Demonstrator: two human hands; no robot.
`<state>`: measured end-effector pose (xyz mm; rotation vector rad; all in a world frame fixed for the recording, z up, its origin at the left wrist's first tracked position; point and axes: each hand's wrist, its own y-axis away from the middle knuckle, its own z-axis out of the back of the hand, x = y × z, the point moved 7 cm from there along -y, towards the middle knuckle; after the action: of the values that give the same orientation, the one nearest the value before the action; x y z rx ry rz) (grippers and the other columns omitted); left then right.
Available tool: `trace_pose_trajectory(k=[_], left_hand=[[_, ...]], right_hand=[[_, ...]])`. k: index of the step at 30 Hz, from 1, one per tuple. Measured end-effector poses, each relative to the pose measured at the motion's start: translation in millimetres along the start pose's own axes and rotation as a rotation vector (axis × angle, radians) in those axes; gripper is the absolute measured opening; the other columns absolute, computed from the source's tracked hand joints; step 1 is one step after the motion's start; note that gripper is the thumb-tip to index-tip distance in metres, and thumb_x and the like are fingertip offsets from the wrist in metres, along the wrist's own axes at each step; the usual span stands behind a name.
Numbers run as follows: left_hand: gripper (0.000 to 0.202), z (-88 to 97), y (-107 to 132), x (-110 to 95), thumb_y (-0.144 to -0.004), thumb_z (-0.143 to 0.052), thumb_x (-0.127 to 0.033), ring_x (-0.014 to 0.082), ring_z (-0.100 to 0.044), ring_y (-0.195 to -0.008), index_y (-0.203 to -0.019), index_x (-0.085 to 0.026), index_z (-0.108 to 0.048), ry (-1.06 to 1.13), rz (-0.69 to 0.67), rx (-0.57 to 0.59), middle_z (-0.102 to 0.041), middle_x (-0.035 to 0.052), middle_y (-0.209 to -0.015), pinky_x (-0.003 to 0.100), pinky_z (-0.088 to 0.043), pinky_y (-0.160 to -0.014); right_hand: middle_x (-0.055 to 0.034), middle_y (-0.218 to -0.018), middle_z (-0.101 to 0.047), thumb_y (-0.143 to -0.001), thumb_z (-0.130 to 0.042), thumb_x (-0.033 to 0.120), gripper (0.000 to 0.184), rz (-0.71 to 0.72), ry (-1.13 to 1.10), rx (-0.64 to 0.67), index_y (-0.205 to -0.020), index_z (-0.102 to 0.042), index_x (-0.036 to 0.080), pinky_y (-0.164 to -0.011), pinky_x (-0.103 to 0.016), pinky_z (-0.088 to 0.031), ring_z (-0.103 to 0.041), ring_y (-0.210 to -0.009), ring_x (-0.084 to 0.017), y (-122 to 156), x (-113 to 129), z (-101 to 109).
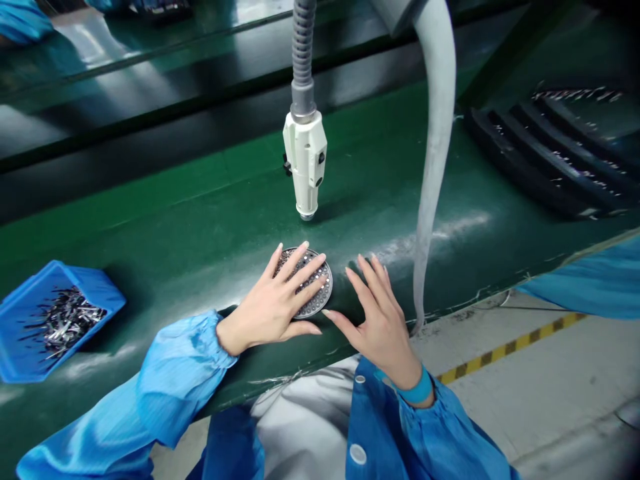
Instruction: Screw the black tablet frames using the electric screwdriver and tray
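Our left hand lies spread over a round plate, a little toward 6 o'clock from the middle of our view. Its fingers are apart and seem to rest flat on top, not squeezing anything. Our right hand is at 4 o'clock from the plate, near it, with loose fingers and nothing in them; we cannot tell if it touches the green surface. To do this well, we think we should press softly and evenly, so the plate does not slide, and use the right hand to steady its edge. The plate looks like hard, gray metal, full of tiny round holes, and some spots shine; they are too small for us to tell what sits in them. The surface is smooth and a bit glossy. At 12 o'clock hangs a white tool with a ribbed gray tube. At 9 o'clock a blue plastic bin holds a messy heap of thin, shiny bits. A pale, bendy hose hangs near 2 o'clock, and farther that way are dark, curved trays.
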<state>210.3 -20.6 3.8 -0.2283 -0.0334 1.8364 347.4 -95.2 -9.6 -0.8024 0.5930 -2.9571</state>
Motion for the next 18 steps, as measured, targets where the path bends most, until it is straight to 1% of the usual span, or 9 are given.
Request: trace_pose_trajectory(k=[7,10,15,18], left_hand=[[0.08,-0.7,-6.5,2.7,-0.093,-0.033,-0.072,0.0442,-0.006,-0.15,-0.139,-0.011,-0.052,0.014,0.01,-0.003,-0.024,0.0181,-0.16,0.068,-0.009,-0.119],[0.079,-1.1,-3.8,2.5,-0.094,-0.032,-0.072,0.0441,-0.006,-0.15,-0.14,-0.011,-0.052,0.012,0.014,0.0,-0.025,0.0178,-0.159,0.068,-0.009,-0.12],[0.079,1.8,1.4,1.1,-0.095,-0.031,-0.07,0.0439,-0.008,-0.15,-0.14,-0.009,-0.052,0.011,0.021,-0.006,-0.027,0.0186,-0.158,0.068,-0.011,-0.119],[0.078,2.5,3.2,0.3,-0.095,-0.032,-0.069,0.044,-0.009,-0.149,-0.141,-0.009,-0.05,0.018,0.019,-0.005,-0.029,0.0187,-0.157,0.068,-0.012,-0.119]], right_hand=[[-0.0201,-0.152,-0.042,-0.089,-0.063,0.05,0.067,-0.004,0.005,-0.004,-0.142,-0.044,0.014,-0.116,-0.058,-0.039,-0.034,-0.146,-0.034,0.6,-0.7,1.0],[-0.0196,-0.152,-0.042,-0.089,-0.063,0.051,0.067,-0.004,0.003,-0.006,-0.142,-0.044,0.014,-0.116,-0.058,-0.039,-0.034,-0.146,-0.034,-0.2,-0.9,1.3],[-0.022,-0.15,-0.043,-0.089,-0.063,0.05,0.065,0.008,0.013,-0.007,-0.139,-0.048,0.01,-0.117,-0.056,-0.038,-0.035,-0.145,-0.034,-1.2,-0.1,1.0],[-0.0219,-0.151,-0.043,-0.089,-0.064,0.05,0.066,0.002,0.016,-0.005,-0.139,-0.049,0.01,-0.118,-0.055,-0.038,-0.035,-0.145,-0.034,-0.5,-0.6,1.1]])
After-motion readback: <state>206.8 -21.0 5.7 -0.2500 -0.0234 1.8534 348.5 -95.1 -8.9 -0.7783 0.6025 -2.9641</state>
